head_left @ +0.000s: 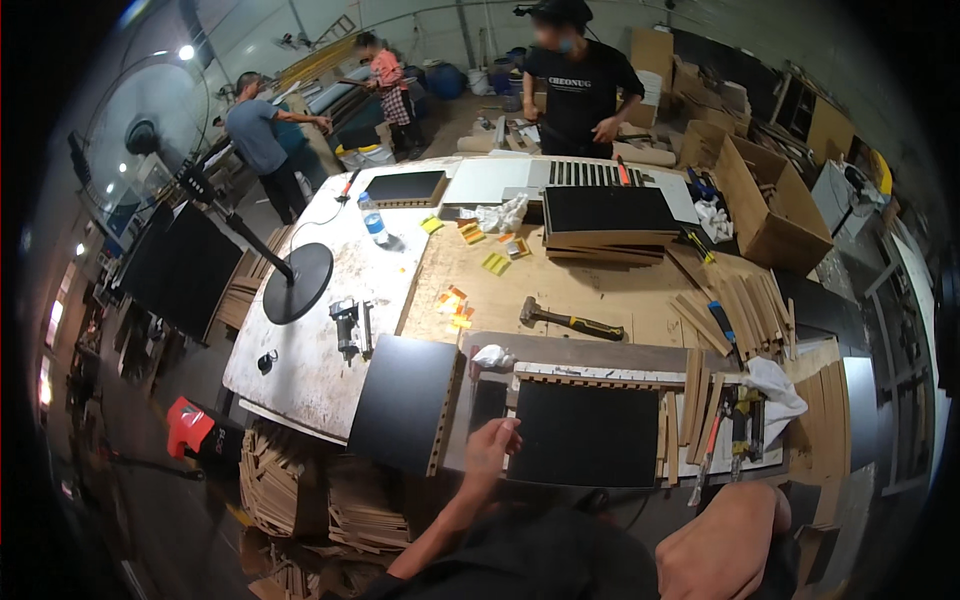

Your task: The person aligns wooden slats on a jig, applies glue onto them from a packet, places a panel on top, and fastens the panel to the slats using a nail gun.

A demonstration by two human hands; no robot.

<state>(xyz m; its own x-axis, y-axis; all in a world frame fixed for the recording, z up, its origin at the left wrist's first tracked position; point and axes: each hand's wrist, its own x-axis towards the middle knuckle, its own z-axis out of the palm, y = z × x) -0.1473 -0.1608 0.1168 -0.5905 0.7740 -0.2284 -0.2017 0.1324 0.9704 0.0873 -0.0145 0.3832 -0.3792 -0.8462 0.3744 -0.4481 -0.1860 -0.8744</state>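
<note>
A black panel [588, 435] lies flat in front of me, with a notched wooden strip [590, 380] along its far edge. My left hand [490, 452] is at the panel's left edge, its fingers curled together; whatever is in them is too small to make out. Close to the camera at the lower right is the back of my right hand [722, 545], its fingers hidden beneath it. Narrow wooden strips [692, 405] lie beside the panel's right edge, near hand tools [740, 425] and a white cloth [775, 385]. Another dark panel [402, 395] with a notched edge rests to the left.
A hammer [572, 320] lies mid-table, before stacked black panels [610, 215]. A nail gun [350, 328], a water bottle [373, 218] and a fan base [298, 284] stand left. A cardboard box [770, 205] is at the far right. A person [582, 90] stands across the table.
</note>
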